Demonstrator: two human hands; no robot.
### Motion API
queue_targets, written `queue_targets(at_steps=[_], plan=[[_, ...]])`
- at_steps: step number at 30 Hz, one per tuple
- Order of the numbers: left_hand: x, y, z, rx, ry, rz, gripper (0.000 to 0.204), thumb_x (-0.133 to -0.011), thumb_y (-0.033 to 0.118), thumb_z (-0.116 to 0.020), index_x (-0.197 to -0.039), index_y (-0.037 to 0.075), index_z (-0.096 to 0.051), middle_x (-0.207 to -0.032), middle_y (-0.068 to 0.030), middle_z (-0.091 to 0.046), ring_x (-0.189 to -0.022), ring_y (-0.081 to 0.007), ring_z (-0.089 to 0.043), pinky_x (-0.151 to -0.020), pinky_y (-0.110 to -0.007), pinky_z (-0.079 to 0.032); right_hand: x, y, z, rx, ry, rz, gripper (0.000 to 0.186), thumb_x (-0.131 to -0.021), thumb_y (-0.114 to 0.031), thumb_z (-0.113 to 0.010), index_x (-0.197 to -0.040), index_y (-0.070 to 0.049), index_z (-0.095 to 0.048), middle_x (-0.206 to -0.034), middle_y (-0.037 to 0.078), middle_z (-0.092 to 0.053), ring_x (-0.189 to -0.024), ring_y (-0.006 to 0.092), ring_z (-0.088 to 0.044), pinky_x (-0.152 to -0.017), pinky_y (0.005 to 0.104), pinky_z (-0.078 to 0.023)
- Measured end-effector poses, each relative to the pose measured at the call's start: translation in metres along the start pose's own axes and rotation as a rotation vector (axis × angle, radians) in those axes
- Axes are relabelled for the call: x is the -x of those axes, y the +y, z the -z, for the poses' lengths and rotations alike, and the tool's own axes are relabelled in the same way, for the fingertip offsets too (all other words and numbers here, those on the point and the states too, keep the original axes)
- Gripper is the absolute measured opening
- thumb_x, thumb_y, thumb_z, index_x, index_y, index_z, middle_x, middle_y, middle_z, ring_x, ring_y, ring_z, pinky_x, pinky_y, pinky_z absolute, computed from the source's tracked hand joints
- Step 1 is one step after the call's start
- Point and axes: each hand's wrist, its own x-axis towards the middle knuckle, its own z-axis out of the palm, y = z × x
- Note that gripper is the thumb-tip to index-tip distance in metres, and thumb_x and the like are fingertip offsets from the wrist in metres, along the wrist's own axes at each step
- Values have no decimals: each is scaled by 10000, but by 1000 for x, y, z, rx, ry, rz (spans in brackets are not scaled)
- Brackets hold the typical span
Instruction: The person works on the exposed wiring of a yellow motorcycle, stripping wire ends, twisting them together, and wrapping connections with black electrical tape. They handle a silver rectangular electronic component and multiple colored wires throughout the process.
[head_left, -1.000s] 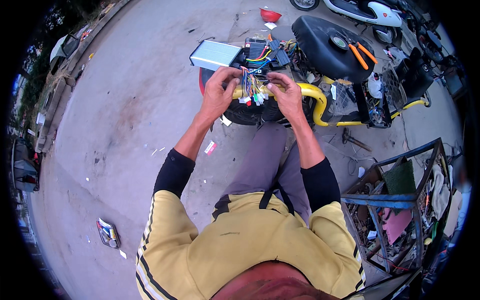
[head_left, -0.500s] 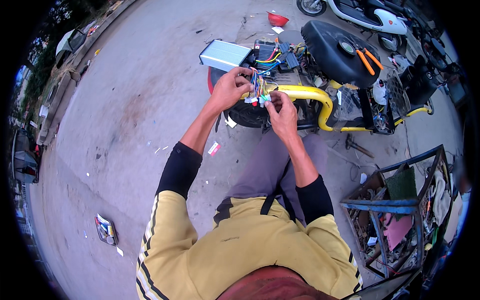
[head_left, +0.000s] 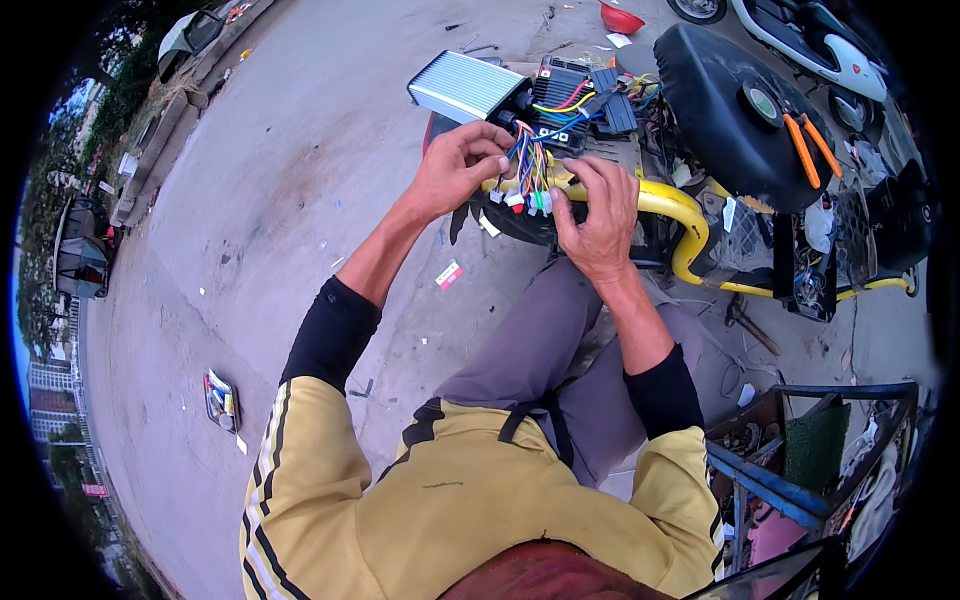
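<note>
My left hand (head_left: 458, 172) is closed at the edge of a bundle of thin coloured wires (head_left: 530, 152), thumb and forefinger pinching some of them. Small white, red and green plug connectors (head_left: 538, 201) hang at the bundle's lower ends. My right hand (head_left: 602, 215) is just right of these connectors, its thumb near them and its bent fingers apart from the thumb. Above the left hand lies a silver finned controller box (head_left: 468, 85), from which the wires seem to come. Next to it sits a black finned unit (head_left: 562, 85) with thicker red, yellow and blue cables.
A yellow tube frame (head_left: 665, 197) of a scooter runs to the right. On its black seat (head_left: 735, 120) rest orange-handled pliers (head_left: 806, 150). A hammer (head_left: 752, 325) lies on the ground. A metal-framed bin (head_left: 770, 485) of scrap stands at lower right, a small tray (head_left: 221, 402) at left.
The view has shifted, so the scooter sits further right. My right hand's fingers have spread from the connectors they were pinching. The left hand stays at the wires.
</note>
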Motion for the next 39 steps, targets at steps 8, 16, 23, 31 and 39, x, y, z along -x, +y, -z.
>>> queue_targets(at_steps=[8,16,23,31,39], plan=[[5,-1,5,-10,63,40,320,-997,-17,-692,-1311,-44,-636,-985,-59,-761,-942,-96,-702,-859,-286,-562,9,25,-7,-4,9,-153,404,-843,-22,-707,-1240,-95,-733,-1283,86,-681,-1201,327,-632,-1039,498,-436],[4,10,6,51,50,75,288,-1039,58,-734,-1303,-16,-645,-995,-48,-778,-945,-105,-719,-888,-287,-576,6,18,-12,-20,-61,-113,236,-836,-46,-717,-1067,-86,-734,-1162,48,-712,-1174,287,-643,-1063,495,-416],[6,11,8,98,37,82,265,-1034,30,-727,-1280,-52,-672,-1055,-104,-811,-1023,-135,-750,-950,-312,-597,2,5,-10,-195,-5,-192,85,-881,-50,-669,-957,-87,-680,-1068,62,-708,-1079,305,-649,-1005,467,-435],[8,6,10,97,12,45,279,-1046,49,-722,-1313,-12,-666,-1078,-68,-797,-1023,-118,-743,-939,-300,-596,-1,-5,-19,-245,57,-261,113,-921,-57,-647,-1016,-73,-705,-1082,78,-703,-1077,320,-647,-953,474,-448],[9,3,9,90,7,0,238,-1044,93,-745,-1247,-16,-687,-994,-20,-743,-873,-85,-659,-805,-271,-550,0,-6,-2,-134,-123,-145,250,-865,-118,-835,-1093,-68,-747,-1149,97,-702,-1138,331,-638,-981,473,-465]])
